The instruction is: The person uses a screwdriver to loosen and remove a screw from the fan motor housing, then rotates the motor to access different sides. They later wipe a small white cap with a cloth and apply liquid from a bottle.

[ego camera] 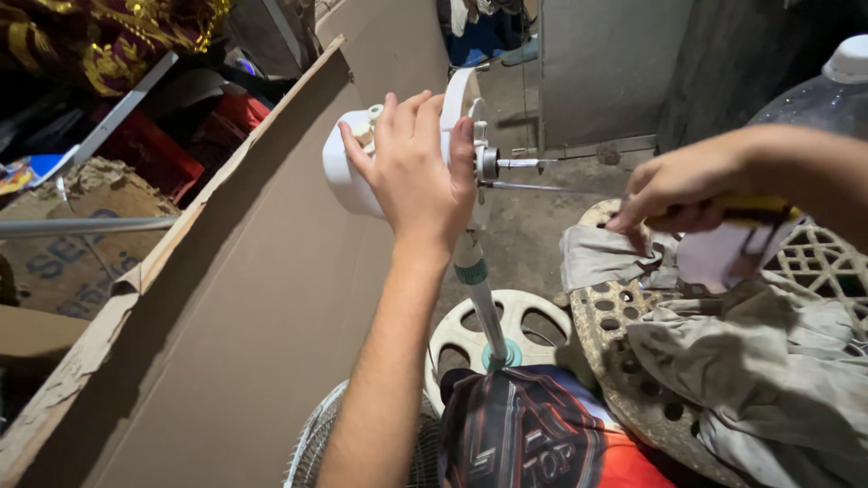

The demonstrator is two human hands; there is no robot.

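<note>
My left hand (418, 167) grips the white motor housing (348, 172) of a standing fan, whose bare metal shaft (524, 164) points right. The fan's pole (481, 303) runs down to a round white base (506, 330) on the floor. My right hand (683, 190) is out to the right, closed on a tool with a yellow handle (755, 210) and touching a grey cloth (601, 253) on a perforated stool (601, 316).
A large cardboard sheet (271, 298) leans along the left. A wire fan grille (312, 447) lies at the bottom by my knee. More grey cloth (759, 370) covers the stool. A plastic bottle (827, 90) stands at the upper right. Clutter and red boxes fill the far left.
</note>
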